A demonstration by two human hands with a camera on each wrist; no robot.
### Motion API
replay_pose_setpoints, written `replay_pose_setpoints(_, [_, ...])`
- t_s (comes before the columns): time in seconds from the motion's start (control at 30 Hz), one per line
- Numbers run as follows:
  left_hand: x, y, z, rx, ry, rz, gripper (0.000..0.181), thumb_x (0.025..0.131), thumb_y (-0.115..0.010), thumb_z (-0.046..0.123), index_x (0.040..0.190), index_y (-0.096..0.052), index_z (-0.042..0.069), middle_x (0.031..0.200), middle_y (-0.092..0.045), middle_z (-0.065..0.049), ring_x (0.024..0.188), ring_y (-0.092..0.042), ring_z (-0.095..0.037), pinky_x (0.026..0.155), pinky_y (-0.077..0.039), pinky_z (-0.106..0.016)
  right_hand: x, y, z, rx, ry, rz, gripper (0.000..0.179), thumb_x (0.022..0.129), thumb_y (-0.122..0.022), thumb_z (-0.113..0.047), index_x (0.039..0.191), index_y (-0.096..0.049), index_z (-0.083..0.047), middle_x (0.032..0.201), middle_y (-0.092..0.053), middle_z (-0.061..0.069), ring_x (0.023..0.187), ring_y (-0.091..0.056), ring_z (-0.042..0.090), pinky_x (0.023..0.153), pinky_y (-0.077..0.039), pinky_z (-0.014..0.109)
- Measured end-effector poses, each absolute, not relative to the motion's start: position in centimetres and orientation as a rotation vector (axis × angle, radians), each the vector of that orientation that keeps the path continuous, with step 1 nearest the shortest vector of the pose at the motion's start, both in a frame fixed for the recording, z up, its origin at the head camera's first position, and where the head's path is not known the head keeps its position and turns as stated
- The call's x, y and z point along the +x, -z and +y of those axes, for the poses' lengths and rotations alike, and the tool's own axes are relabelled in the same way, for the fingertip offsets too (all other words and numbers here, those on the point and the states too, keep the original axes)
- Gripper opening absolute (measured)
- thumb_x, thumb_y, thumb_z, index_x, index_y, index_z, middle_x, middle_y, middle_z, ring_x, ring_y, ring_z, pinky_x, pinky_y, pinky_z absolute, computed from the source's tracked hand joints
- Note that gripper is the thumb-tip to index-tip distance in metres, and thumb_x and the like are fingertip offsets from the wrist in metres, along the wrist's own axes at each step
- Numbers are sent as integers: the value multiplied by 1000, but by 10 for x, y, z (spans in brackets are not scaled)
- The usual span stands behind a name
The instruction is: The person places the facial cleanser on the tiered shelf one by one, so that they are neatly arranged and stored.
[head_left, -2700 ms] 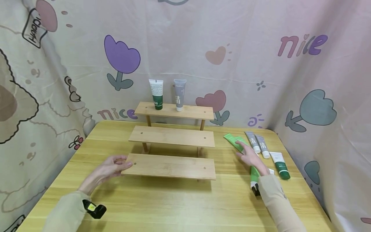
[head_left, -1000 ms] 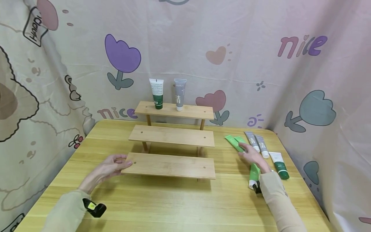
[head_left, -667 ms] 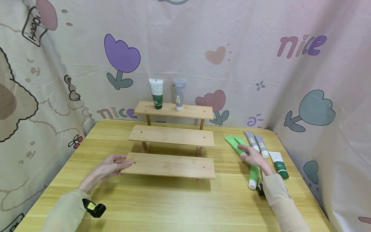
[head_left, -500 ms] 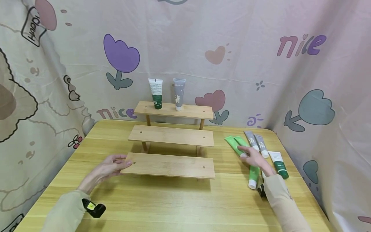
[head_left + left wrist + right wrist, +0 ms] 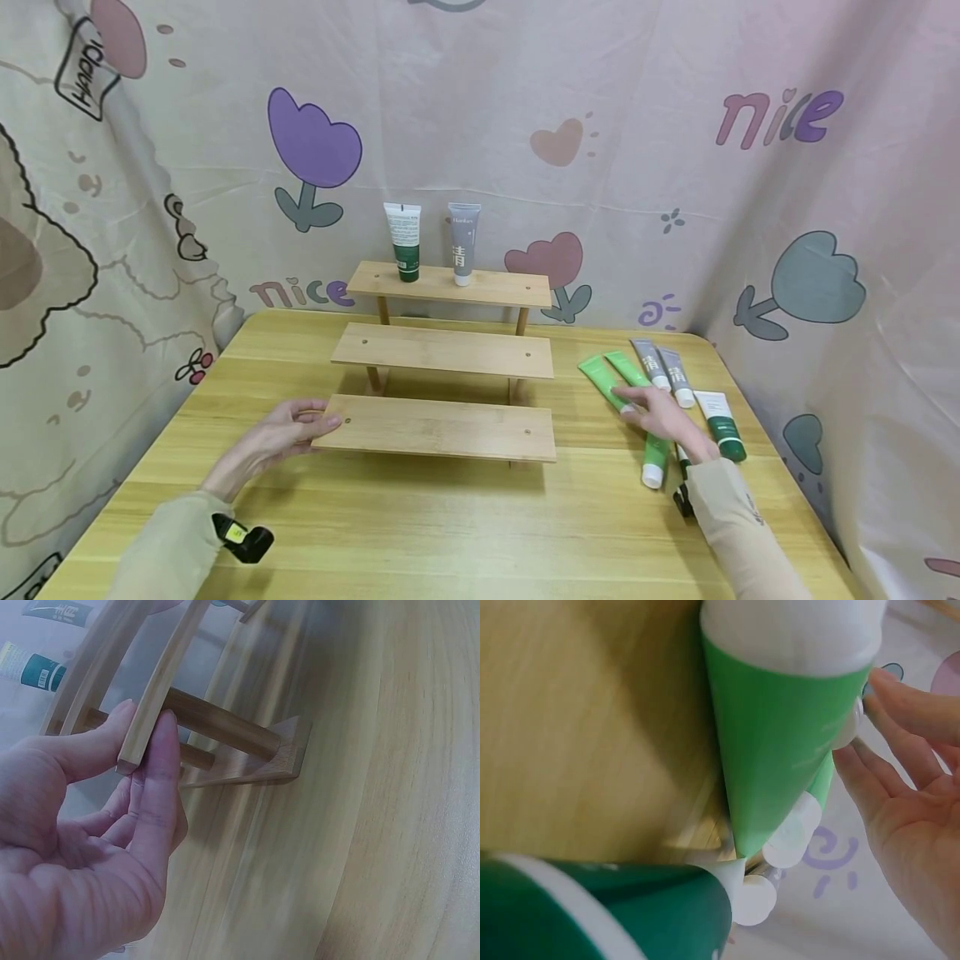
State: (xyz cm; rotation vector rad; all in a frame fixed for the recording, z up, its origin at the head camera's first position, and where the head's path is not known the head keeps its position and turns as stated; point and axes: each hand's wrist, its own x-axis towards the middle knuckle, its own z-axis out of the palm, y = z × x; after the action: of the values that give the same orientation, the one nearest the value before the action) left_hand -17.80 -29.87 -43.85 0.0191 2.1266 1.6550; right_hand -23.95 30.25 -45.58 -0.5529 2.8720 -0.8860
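A three-tier wooden display stand [image 5: 442, 429] occupies the middle of the table. My left hand [image 5: 277, 433] pinches the left end of its lowest board, thumb above and fingers beneath, as the left wrist view shows at the board's edge [image 5: 154, 697]. On the right, my right hand [image 5: 663, 417] has thumb and fingertips around the white cap of a light green squeeze tube [image 5: 600, 381] lying on the table. A second green tube [image 5: 627, 367] lies beside it, partly covered by the hand. A third green tube [image 5: 656, 457] lies nearer, large in the right wrist view [image 5: 780, 742].
On the top tier stand a white-and-green tube [image 5: 406, 242] and a grey tube [image 5: 464, 243]. Two grey tubes [image 5: 650, 362] and a white-and-green tube [image 5: 722, 425] lie farther right. Another dark green tube [image 5: 592, 915] is partly under the right forearm. A patterned curtain [image 5: 465, 125] hangs behind.
My right hand has shifted slightly nearer and to the right over the green tubes. The leftmost green tube has slid a little toward me and turned. My left hand stays on the stand.
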Motion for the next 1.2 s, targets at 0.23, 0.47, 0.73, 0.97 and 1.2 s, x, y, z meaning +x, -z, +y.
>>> replay_pose_setpoints(0.23, [-178,439,-299,28,-1671,2114,77,103,-59,21,147,-13,-21,139,-45,-33,108,-60,-11,98,-60,-41,-239,456,304,-597,1000,2880,34,85,-73,-1,119,-69,7,119,-69,29,109,-67,46,94,-59,52])
replay_pose_setpoints(0.47, [-177,438,-299,28,-1664,2127,76,102,-60,22,146,-15,-21,138,-47,-33,107,-60,-12,97,-60,-40,-240,460,302,-460,1157,2877,26,83,-75,3,108,-73,7,108,-74,27,99,-72,40,80,-64,28])
replay_pose_setpoints(0.73, [-176,438,-299,10,-1659,2128,77,102,-60,23,147,-15,-20,141,-41,-38,109,-60,-14,98,-60,-40,-242,460,294,-306,1154,2898,37,78,-80,2,111,-67,12,95,-74,24,86,-72,29,70,-57,14])
replay_pose_setpoints(0.97, [-177,438,-298,3,-1656,2136,77,102,-60,22,148,-15,-20,143,-39,-41,110,-61,-15,99,-60,-42,-241,457,295,-227,1036,2813,60,80,-83,-11,128,-58,14,104,-72,26,90,-71,31,75,-63,34])
replay_pose_setpoints(1.2, [-177,439,-297,-13,-1650,2156,77,101,-62,23,148,-17,-20,140,-46,-36,106,-61,-12,93,-61,-35,-242,456,296,-214,928,2802,52,83,-82,-19,122,-65,9,102,-74,23,93,-70,30,77,-62,36])
